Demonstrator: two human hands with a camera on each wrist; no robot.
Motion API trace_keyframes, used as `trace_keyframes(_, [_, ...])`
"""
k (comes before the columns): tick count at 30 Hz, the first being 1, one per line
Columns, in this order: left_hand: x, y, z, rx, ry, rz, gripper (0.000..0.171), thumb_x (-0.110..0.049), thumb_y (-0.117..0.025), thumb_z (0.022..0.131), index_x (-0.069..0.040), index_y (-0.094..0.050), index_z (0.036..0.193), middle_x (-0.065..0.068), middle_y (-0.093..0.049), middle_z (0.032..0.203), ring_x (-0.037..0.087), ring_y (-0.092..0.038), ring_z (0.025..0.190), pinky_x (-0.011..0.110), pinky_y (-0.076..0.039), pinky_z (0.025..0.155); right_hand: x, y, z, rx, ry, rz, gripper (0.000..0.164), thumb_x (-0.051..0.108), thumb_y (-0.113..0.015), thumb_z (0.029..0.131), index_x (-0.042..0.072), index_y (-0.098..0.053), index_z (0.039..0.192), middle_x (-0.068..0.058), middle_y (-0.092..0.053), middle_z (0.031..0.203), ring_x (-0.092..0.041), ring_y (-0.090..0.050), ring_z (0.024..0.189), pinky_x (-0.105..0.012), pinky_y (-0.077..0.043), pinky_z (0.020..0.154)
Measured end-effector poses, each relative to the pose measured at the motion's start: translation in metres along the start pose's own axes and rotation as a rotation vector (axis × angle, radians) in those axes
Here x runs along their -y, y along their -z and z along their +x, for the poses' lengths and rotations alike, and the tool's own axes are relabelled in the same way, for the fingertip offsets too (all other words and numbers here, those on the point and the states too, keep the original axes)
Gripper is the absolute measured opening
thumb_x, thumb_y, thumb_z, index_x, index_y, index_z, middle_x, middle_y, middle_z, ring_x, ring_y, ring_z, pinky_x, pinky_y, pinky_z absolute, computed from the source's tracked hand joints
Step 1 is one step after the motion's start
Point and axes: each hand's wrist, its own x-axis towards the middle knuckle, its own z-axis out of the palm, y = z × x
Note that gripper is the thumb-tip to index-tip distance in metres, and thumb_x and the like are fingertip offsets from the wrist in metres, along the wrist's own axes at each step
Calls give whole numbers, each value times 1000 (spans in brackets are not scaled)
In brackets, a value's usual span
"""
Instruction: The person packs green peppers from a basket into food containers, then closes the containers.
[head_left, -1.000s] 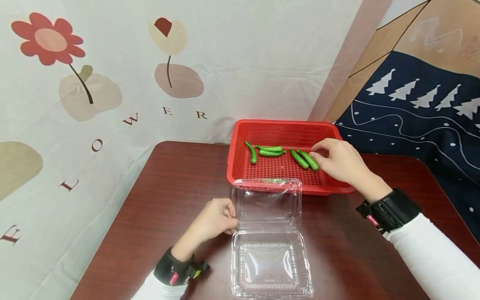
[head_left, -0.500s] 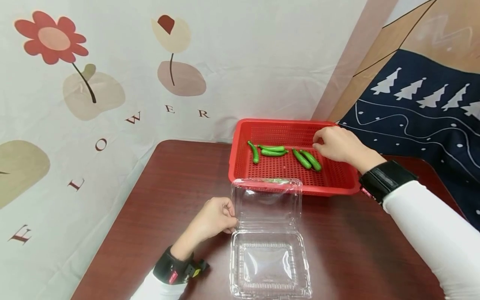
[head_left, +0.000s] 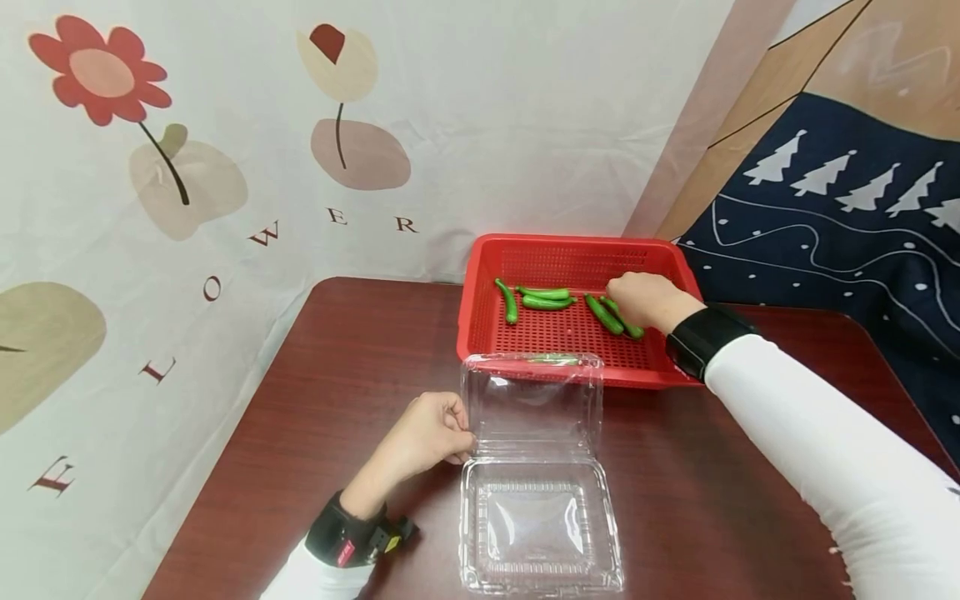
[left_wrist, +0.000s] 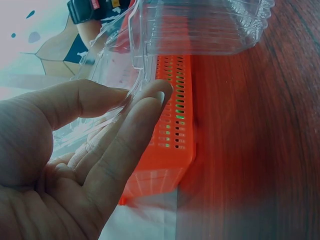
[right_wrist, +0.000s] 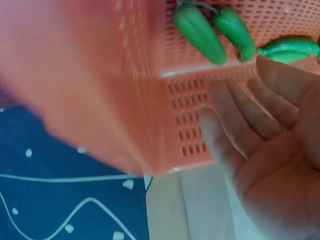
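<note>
My left hand (head_left: 429, 432) pinches the left edge of a clear plastic clamshell container (head_left: 536, 560) near its hinge. The lid (head_left: 536, 412) stands raised toward the basket. In the left wrist view, the thumb and fingertips meet on the clear edge (left_wrist: 137, 75). My right hand (head_left: 647, 300) is inside the red basket (head_left: 570, 240), partly covering a green chili pepper (head_left: 634, 332) in the head view. Another pepper (head_left: 602, 314) lies just left of it. In the right wrist view, the right fingers are spread and loosely bent, apart from the two nearest peppers (right_wrist: 200, 35).
More green peppers (head_left: 547, 303) lie in the basket's left half, and one shows through the lid's top edge. The basket stands at the back of the dark red-brown table (head_left: 360, 367), against a printed white cloth (head_left: 480, 125). A navy cloth (head_left: 825, 225) hangs at the right.
My right hand drew back up from the peppers, then came forward and left over the right-hand pair. The left hand and the container stay in place.
</note>
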Motion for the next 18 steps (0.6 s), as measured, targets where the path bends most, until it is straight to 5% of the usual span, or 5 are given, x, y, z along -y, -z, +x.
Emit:
trace_keyframes(5, [1, 1, 0, 0, 4, 2, 16, 11, -70, 82, 1, -57, 83, 10, -70, 66, 25, -72, 58, 53, -65, 62, 1, -6, 7, 81, -44, 12, 17, -4, -65, 91, 7, -65, 78, -8, -58, 68, -25, -57, 67, -35, -54, 61])
trace_keyframes(10, [1, 4, 0, -4, 2, 1, 17, 11, -70, 82, 0, -57, 82, 10, -70, 65, 30, -73, 60, 53, -65, 62, 2, -8, 11, 27, 21, -61, 20, -5, -70, 89, 9, -65, 77, -6, -57, 68, -25, -56, 68, -37, -56, 64])
trace_keyframes(13, [1, 4, 1, -1, 1, 0, 17, 11, -70, 82, 0, -57, 81, 11, -70, 65, 31, -73, 60, 53, -65, 62, 0, -9, 12, -53, 99, -186, 13, -2, -78, 86, 8, -74, 93, -10, -63, 80, -29, -60, 77, -44, -62, 72])
trace_keyframes(18, [0, 5, 1, 1, 7, -2, 17, 10, -70, 82, 0, -57, 81, 11, -70, 66, 30, -73, 60, 52, -65, 62, -3, -15, 14, -126, 198, -409, 46, -1, -84, 81, 12, -75, 124, -18, -66, 99, -36, -62, 91, -49, -64, 78])
